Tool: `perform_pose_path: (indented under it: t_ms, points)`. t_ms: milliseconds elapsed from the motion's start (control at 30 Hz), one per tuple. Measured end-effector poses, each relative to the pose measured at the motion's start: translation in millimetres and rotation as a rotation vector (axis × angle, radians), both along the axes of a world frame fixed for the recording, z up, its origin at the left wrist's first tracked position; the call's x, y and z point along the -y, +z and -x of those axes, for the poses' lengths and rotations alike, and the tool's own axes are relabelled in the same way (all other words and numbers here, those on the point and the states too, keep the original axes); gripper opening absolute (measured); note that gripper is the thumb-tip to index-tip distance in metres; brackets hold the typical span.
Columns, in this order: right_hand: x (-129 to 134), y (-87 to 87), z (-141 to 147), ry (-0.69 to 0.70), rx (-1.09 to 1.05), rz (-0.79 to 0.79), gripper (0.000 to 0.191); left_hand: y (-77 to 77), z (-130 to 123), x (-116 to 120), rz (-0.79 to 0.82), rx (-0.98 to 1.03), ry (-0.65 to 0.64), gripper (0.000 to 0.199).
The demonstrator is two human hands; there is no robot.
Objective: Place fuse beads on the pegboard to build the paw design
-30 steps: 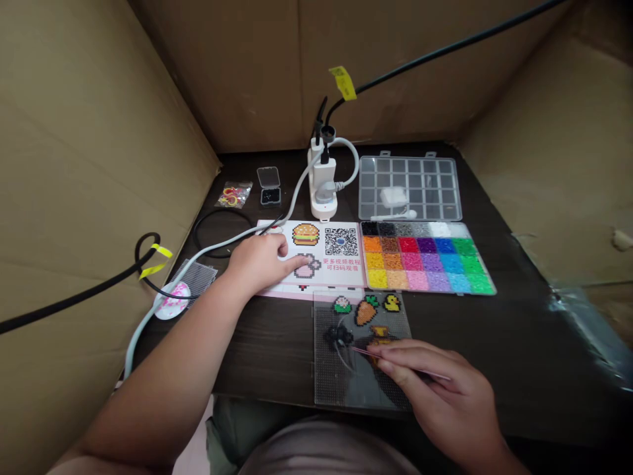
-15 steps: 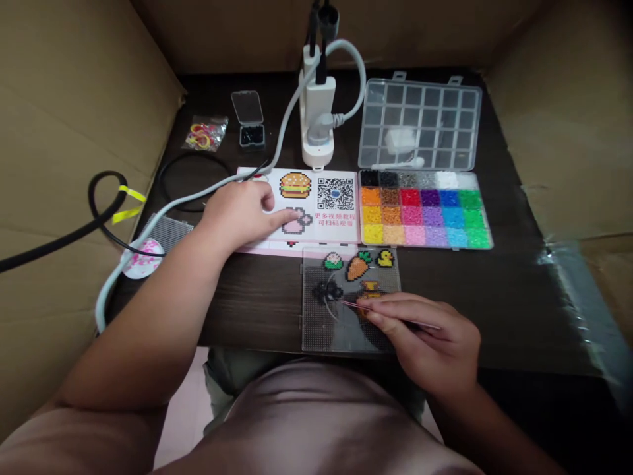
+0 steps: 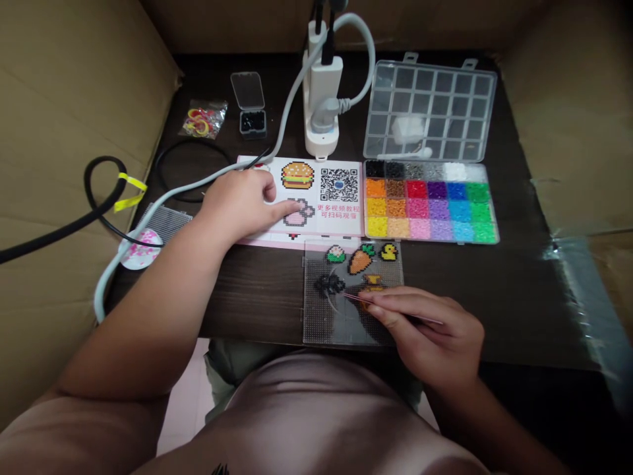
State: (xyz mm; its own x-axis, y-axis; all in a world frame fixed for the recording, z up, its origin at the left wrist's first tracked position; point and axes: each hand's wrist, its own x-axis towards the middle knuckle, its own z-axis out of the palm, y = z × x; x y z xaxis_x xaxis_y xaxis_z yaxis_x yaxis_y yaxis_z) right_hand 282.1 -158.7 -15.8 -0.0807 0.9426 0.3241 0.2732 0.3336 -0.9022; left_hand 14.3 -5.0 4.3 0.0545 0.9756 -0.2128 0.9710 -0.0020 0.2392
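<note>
My left hand (image 3: 242, 204) rests on a printed bead-pattern sheet (image 3: 339, 224), its index finger reaching toward a pink paw design. It holds nothing. My right hand (image 3: 425, 330) pinches slim metal tweezers (image 3: 390, 307), their tips over an orange-brown bead figure (image 3: 373, 285). That figure lies on a clear square pegboard (image 3: 316, 323) with a bead carrot (image 3: 360, 258), a yellow bead duck (image 3: 388, 251), a green-and-pink bead piece (image 3: 335, 254) and a black bead shape (image 3: 329, 285). My fingers hide part of the figure.
A colour-sorted bead tray (image 3: 430, 204) sits right of the sheet, below a clear compartment box (image 3: 430, 109). A white power adapter (image 3: 319, 112) with cables stands behind the sheet. Further left are a small black-bead box (image 3: 252, 122), a ring packet (image 3: 202, 119) and another pegboard (image 3: 165, 221). Cardboard walls surround the dark table.
The whole scene has shifted upward in view as my head moved. My left hand stays on the sheet, and the tweezers remain over the orange-brown figure.
</note>
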Motion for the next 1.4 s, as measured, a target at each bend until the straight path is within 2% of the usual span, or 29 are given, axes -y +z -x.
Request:
perform_pose_path:
  t_ms: [400,700,1000,1400]
  points:
    - [-0.2,-0.3,1.3,-0.012,0.001,0.000,0.031,-3.6,3.0,-0.9,-0.005,0.074,0.008,0.050]
    - [0.2,0.0,1.2,-0.023,-0.013,0.007,0.031,-1.2,1.8,-0.9,0.003,-0.004,-0.012,0.054]
    - [-0.5,0.4,1.5,0.049,-0.006,0.010,0.035,-1.5,2.4,-0.4,0.002,0.025,-0.010,0.052]
    - [-0.6,0.9,2.0,0.048,0.001,0.016,0.034,-1.4,2.4,-0.6,0.020,0.056,0.004,0.050]
